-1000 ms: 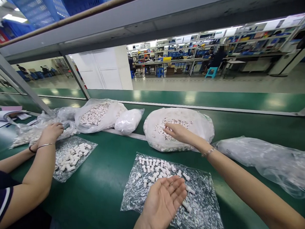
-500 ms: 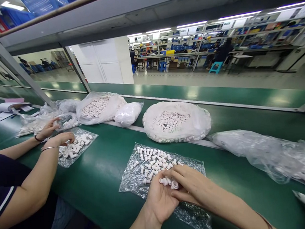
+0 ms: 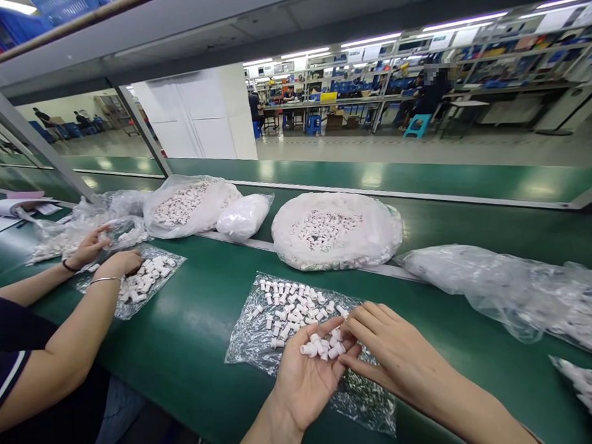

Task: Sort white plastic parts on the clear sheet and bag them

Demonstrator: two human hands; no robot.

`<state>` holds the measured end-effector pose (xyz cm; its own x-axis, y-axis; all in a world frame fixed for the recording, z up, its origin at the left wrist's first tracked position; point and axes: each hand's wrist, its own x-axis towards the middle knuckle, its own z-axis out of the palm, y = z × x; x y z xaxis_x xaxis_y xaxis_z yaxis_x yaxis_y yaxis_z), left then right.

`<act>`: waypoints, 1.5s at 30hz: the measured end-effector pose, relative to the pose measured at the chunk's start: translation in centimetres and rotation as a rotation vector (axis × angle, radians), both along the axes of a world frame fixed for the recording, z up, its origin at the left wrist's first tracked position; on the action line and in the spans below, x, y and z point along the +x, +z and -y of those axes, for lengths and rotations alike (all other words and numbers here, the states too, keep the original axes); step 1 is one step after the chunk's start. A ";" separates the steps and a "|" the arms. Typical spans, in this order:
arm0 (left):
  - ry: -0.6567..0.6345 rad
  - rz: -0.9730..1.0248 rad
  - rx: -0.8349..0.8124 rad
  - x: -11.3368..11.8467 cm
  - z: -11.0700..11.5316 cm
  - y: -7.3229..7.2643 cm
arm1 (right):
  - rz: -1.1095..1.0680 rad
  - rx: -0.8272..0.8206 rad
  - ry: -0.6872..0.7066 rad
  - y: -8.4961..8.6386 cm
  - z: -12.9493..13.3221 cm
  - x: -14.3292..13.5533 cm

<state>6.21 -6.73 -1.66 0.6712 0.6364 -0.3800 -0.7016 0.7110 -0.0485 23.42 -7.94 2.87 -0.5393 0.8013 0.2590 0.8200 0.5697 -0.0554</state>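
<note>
White fittings (image 3: 322,346) lie in the upturned left hand (image 3: 307,381).

Open lane on green worktop (image 3: 197,329) between left plastic sheet (image 3: 129,311) and near sheet (image 3: 246,337), bulging bag (image 3: 381,232) blocking far side, right hand (image 3: 392,342) across near right, long bag (image 3: 477,274) closing off far right, shelf beam (image 3: 269,22) overhead.

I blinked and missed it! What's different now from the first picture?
The right hand came back from the round bag to the left hand. The left hand, empty at first, now holds a pile of white pieces. A co-worker's nearer hand moved over other pieces. The round bag and the flat bag stayed put.
</note>
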 end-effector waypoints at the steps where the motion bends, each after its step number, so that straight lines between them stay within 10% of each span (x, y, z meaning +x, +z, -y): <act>1: 0.005 -0.021 -0.006 0.0 0.0 0.0 | 0.018 0.044 -0.004 -0.2 0.0 -0.2; 29: 0.099 -0.107 -0.138 -0.9 1.9 -0.4 | -0.245 -0.324 0.004 -1.3 -1.0 -0.5; 45: 0.075 -0.070 -0.062 -0.5 2.3 -0.3 | -0.113 -0.241 0.068 -1.7 0.9 -2.9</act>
<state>5.68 -9.02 -1.97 0.5935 0.6574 -0.4642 -0.7556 0.6538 -0.0401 20.52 -8.81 1.18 -0.5725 0.8101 0.1267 0.7612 0.5825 -0.2851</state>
